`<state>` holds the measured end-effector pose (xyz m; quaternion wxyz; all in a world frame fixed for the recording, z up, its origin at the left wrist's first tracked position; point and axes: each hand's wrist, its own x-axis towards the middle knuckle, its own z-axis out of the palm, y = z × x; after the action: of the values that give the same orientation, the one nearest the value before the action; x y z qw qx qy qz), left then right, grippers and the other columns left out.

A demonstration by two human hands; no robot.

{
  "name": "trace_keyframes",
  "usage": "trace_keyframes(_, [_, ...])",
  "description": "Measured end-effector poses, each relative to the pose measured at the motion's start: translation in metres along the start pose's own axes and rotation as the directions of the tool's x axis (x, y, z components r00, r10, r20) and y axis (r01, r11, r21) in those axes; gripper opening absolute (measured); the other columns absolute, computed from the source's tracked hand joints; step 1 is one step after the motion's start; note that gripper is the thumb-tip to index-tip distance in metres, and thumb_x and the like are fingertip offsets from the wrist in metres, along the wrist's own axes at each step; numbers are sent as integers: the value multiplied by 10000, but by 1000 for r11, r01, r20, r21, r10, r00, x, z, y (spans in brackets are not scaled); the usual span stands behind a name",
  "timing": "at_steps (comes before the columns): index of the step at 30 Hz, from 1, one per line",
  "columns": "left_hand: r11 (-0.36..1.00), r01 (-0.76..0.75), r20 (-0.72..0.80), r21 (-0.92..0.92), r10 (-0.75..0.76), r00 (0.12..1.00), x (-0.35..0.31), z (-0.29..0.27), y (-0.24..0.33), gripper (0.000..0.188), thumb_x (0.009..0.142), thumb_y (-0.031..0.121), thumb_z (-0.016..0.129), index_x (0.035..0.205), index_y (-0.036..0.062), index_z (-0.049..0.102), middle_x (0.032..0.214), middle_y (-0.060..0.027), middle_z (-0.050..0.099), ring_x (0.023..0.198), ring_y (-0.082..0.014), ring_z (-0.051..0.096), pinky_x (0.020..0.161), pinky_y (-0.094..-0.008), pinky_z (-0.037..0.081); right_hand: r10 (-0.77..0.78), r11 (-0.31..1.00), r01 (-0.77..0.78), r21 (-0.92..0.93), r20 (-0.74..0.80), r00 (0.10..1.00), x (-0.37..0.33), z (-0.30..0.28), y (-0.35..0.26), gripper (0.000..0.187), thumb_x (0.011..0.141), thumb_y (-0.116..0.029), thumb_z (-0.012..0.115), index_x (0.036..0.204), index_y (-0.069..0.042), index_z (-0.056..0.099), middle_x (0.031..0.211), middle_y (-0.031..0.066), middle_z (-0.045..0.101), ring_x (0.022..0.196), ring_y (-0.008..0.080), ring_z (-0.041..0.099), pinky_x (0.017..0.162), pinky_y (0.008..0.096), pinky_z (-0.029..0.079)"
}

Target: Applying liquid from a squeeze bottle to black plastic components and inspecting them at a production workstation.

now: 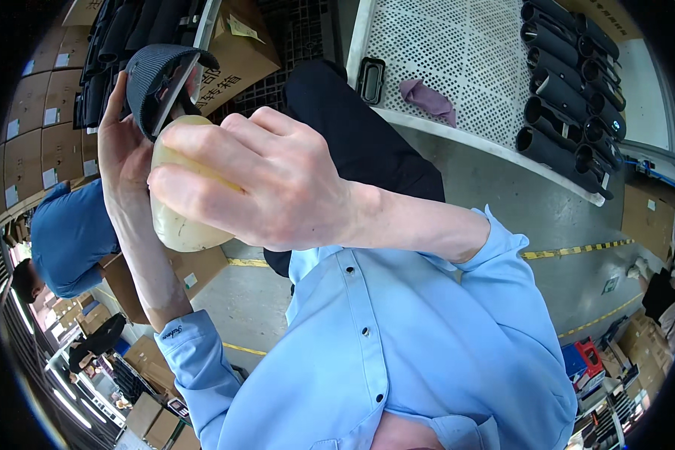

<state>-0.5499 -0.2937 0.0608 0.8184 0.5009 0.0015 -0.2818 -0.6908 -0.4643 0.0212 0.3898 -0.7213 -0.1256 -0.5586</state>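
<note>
left fingers (pixel 114 105) hold a dark ribbed piece (pixel 147 76) while right fingers (pixel 202 146) grip a yellowish block (pixel 186 231).

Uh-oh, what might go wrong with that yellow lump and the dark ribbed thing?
The right hand grips the pale yellow lump close to the left hand, so a slip might knock that hand or wrist.

The dark ribbed thing is up beside the left fingers; if their grip is loose, which I can't tell, it might drop.

The purple cloth lies at the edge of the white table, so a bump could tip it off.
</note>
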Motion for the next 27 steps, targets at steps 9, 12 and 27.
trace_keyframes(9, [759,-443,244,476,370,896,-9,1,-14,518,1037,321,606,1391,-51,532,1226,-218,709,1032,-318,746,841,-402,653,14,1000,-13,-27,37,999,2,-1,-3,285,812,-108,728,1086,-146,662,1148,75,662,657,126,519,568,250,391])
trace_keyframes(12, [997,-12,-13,72,13,1000,-2,-4,0,529,1037,326,605,1403,-47,517,1233,-219,705,1034,-324,745,820,-401,658,55,998,-55,-1,51,997,0,-7,-6,297,813,-105,727,1099,-136,656,1151,88,667,661,130,525,562,251,390])
trace_keyframes(27, [983,-89,31,160,85,996,4,4,-7,551,1034,355,610,1381,-64,522,1245,-214,701,1050,-330,741,803,-427,664,69,996,-72,60,47,997,-4,-15,4,320,835,-152,741,1138,-97,655,1159,158,692,667,145,566,569,249,426])
